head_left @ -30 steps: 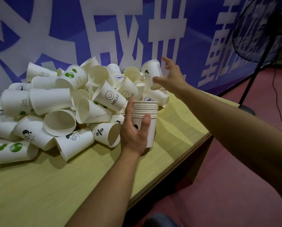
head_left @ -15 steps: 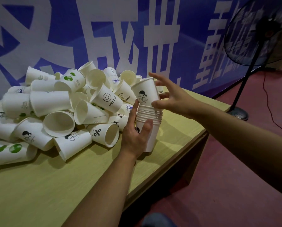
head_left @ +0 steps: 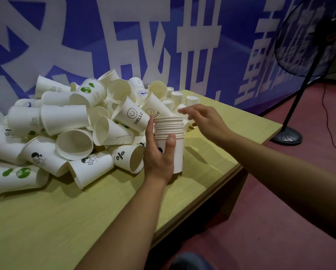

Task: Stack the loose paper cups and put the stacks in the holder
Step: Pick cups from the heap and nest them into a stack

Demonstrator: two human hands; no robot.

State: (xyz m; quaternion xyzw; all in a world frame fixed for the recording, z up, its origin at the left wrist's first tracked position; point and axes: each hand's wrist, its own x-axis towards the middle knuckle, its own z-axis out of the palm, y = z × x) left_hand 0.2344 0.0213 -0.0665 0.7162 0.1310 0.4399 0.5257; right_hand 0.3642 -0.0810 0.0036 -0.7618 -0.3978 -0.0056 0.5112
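Note:
A stack of white paper cups (head_left: 171,129) stands upright on the yellow-green table (head_left: 85,207) near its right edge. My left hand (head_left: 158,152) grips the stack from the near side, thumb on the right and fingers up the left. My right hand (head_left: 201,118) hovers just right of the stack's top rim, fingers spread and holding nothing. A big heap of loose white cups (head_left: 69,121), some printed with smileys, green globes or a percent sign, lies on the table to the left and behind the stack. No holder is in view.
A blue banner with large white characters (head_left: 163,45) hangs behind the table. A black standing fan (head_left: 307,45) rises at the right, with its round base (head_left: 287,136) and a cable on the dark red floor. The table's right edge drops off close to the stack.
My right hand took a cup with a cartoon print from the far end of the heap and set it into the stack. It has since let go and pulled slightly right. The left hand stayed put.

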